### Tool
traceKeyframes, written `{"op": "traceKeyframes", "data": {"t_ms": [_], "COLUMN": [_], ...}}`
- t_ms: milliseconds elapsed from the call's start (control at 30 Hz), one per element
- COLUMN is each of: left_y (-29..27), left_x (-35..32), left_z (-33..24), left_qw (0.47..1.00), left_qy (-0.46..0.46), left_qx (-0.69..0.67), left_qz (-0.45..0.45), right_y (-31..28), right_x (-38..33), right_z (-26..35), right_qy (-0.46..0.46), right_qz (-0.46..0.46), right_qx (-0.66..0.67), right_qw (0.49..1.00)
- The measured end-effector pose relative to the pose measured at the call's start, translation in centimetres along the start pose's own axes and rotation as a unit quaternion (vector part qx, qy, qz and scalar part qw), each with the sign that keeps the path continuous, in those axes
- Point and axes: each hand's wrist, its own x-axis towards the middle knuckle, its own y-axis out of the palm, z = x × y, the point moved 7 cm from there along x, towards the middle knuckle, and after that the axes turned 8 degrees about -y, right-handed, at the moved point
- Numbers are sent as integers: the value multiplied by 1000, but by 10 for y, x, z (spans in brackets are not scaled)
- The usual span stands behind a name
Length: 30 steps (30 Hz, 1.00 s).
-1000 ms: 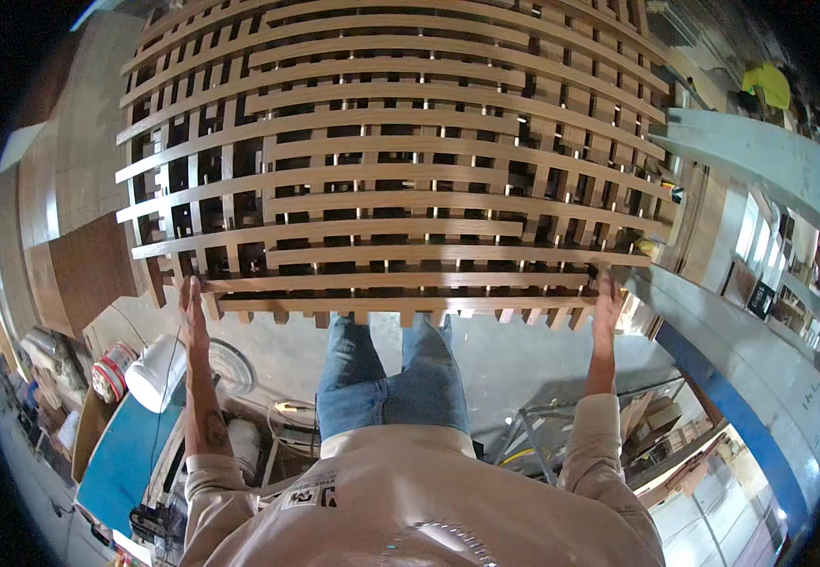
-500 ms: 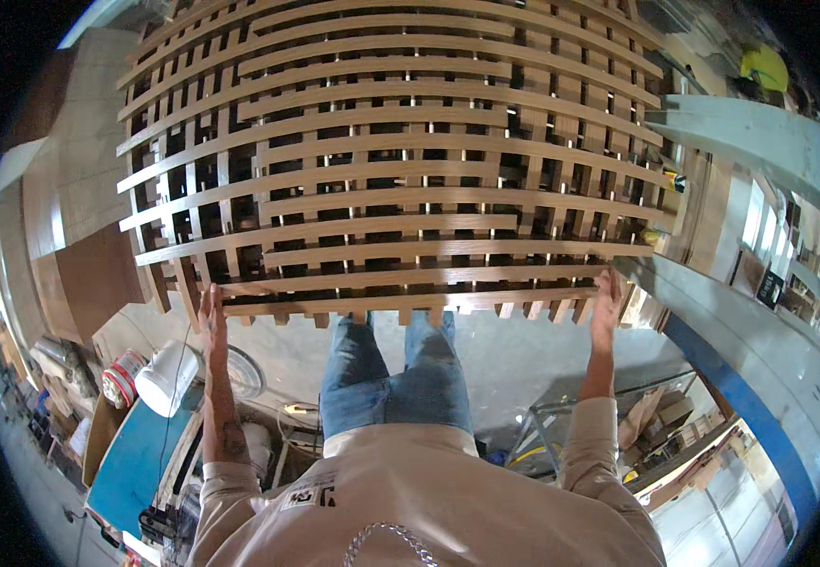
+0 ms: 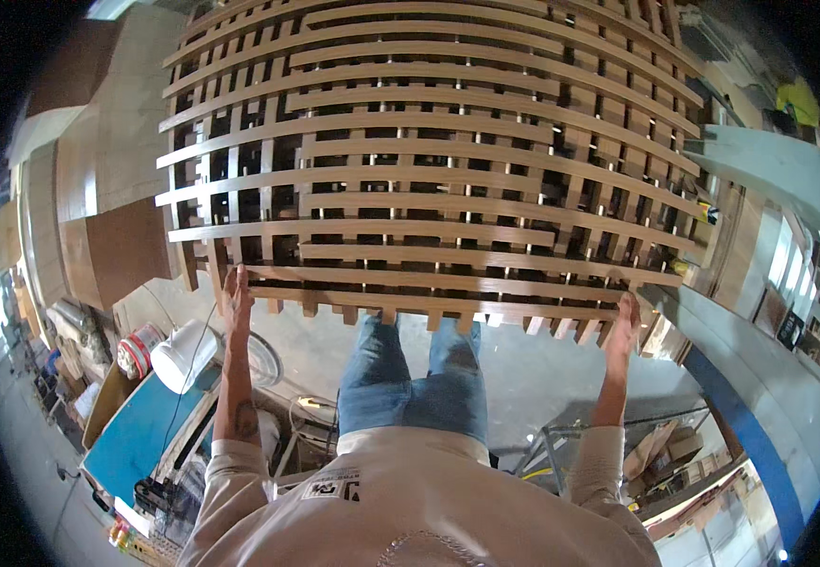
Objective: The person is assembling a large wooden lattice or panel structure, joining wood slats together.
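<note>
A wide stack of brown wooden slats [image 3: 410, 177], laid crosswise in open layers, fills the space in front of me. My left hand [image 3: 237, 304] is at the left end of the nearest slat [image 3: 438, 283], fingers pointing away from me and thumb side against the wood. At the opposite end, my right hand [image 3: 623, 323] holds the same edge, its fingers bent over the slat's tip. Below the nearest slats, the ends of several cross pieces stick out toward me. The undersides of both hands' grips are hidden.
Brown boxlike panels [image 3: 126, 248] stand at the left. A white bucket [image 3: 183, 356] and a red-and-white tub [image 3: 138, 351] sit by a blue board [image 3: 140, 444]. On the right runs a long grey beam [image 3: 750, 354] close to the stack. Behind me at right is a metal-framed cart [image 3: 561, 444].
The whole scene has shifted right and tilted slightly in view as my head turned. Both hands stay at the ends of the nearest slat.
</note>
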Motion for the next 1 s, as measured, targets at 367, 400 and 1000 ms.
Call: {"op": "traceKeyframes", "data": {"t_ms": [367,400,1000], "left_y": [32,41,2], "left_x": [-30,-30,23], "left_z": [-107,-113,-56], "left_qw": [939,931,948], "left_qy": [223,217,119], "left_qx": [241,278,244], "left_qz": [-105,-92,-167], "right_y": [-92,-96,0], "right_x": [147,163,85], "right_z": [-67,-64,45], "right_qy": [-7,-71,-172], "right_qz": [-142,-136,145], "right_qx": [-314,-310,-180], "right_qw": [939,938,958]}}
